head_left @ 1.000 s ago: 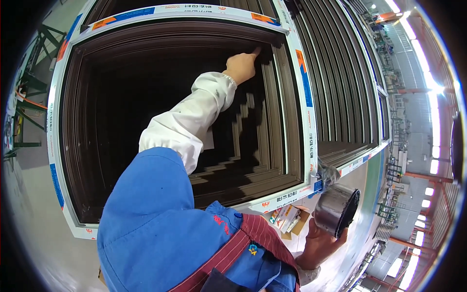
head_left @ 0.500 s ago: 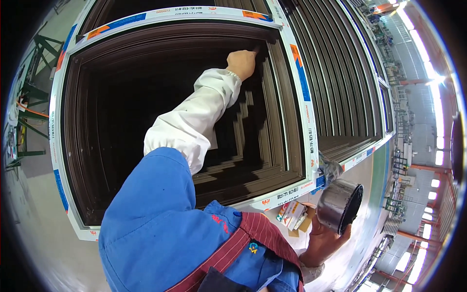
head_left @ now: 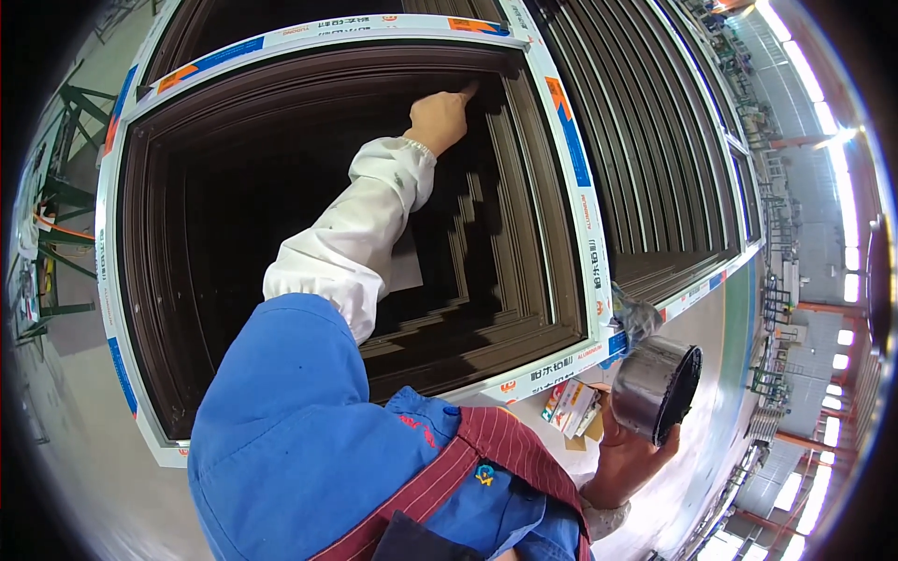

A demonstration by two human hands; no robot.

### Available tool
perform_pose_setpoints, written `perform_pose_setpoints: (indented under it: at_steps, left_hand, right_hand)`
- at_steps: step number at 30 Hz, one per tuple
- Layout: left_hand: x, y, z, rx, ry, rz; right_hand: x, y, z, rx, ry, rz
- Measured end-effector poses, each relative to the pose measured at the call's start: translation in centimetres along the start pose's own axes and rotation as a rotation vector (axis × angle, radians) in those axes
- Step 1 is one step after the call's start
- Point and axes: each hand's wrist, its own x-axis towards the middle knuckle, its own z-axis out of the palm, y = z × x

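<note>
Stacked dark brown rectangular frames, edged with white printed protective tape, lie before me. My left hand, in a white sleeve cover, reaches over them to the far right inner corner. Its fingers are curled, with one fingertip pointing at the dark profile there. Whether it touches the profile or pinches something small is too dark to tell. At the lower right, my right hand grips a round metal can from below. The can is tilted, its open mouth facing right, with black matter around the rim.
Crumpled translucent plastic sits at the frame's near right corner, beside the can. Under that corner is an open cardboard box with printed packets. More slatted dark frames lie to the right. Green metal stands are at the left.
My left hand has shifted slightly left and away from me near the frame's far right corner. The right hand still holds the can in nearly the same place. The view has turned slightly.
</note>
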Motion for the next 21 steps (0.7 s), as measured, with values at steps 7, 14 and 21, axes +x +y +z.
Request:
perform_pose_setpoints:
  at_steps: [7, 14, 21]
  left_hand:
    - [-0.4, 0.8, -0.8, 0.038, -0.011, -0.007]
    - [-1.0, 1.2, -0.7, 0.081, -0.057, 0.071]
    - [-0.1, -0.1, 0.3, 0.029, -0.006, 0.046]
  right_hand:
    - [0.1, 0.0, -0.2, -0.012, -0.008, -0.004]
    - [-0.1, 0.0, -0.2, -0.014, 0.018, -0.003]
    - [-0.3, 0.1, -0.5, -0.033, 0.071, -0.019]
